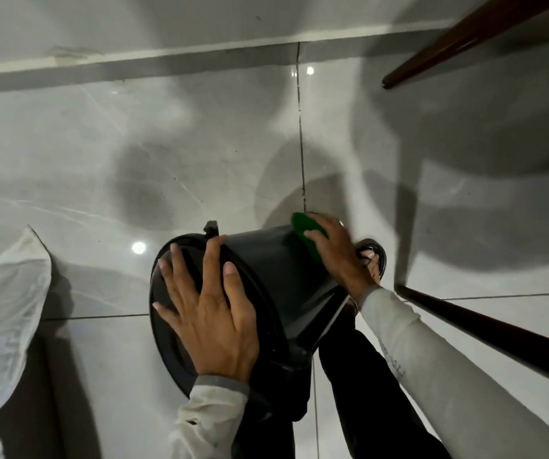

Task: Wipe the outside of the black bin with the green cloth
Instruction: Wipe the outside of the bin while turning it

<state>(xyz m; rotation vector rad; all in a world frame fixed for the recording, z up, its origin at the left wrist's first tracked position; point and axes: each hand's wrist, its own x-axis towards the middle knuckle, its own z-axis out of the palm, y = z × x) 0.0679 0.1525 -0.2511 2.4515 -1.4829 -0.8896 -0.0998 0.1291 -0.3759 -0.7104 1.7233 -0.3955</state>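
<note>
The black bin [266, 276] is tipped on its side in the lower middle of the head view, with its lid end turned to the left. My left hand [206, 309] lies flat with spread fingers on the bin's black lid and rim, steadying it. My right hand [336, 253] presses the green cloth [306, 233] against the bin's upper right outer wall, near its narrow base. Only part of the cloth shows beyond my fingers.
The floor is glossy grey tile [167, 144] with a wall skirting along the top. A white sack or sheet [5, 309] lies at the left. Dark wooden furniture legs [485, 326] cross at the right and upper right [465, 38]. My sandalled foot [374, 256] is just behind my right hand.
</note>
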